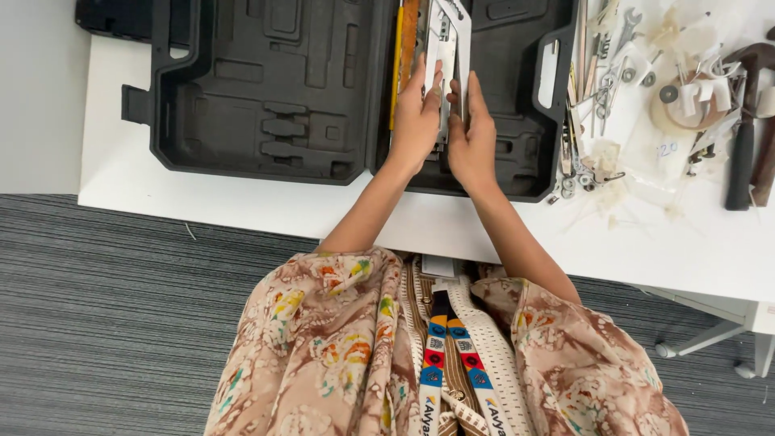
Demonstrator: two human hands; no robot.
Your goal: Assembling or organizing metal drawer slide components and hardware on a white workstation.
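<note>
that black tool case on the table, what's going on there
A person stands at a white table with both hands inside an open black tool case. The left hand and right hand press side by side on a flat metal tool lying in the right half of the case, next to a yellow and brown tool. The left half's moulded slots look empty. To the right of the case lie loose wrenches, small hardware and a hammer.

Open tool case (274, 89) on the table (242, 206) — loose tools (638, 89) to its right, hammer (743, 137) rightmost.
</note>
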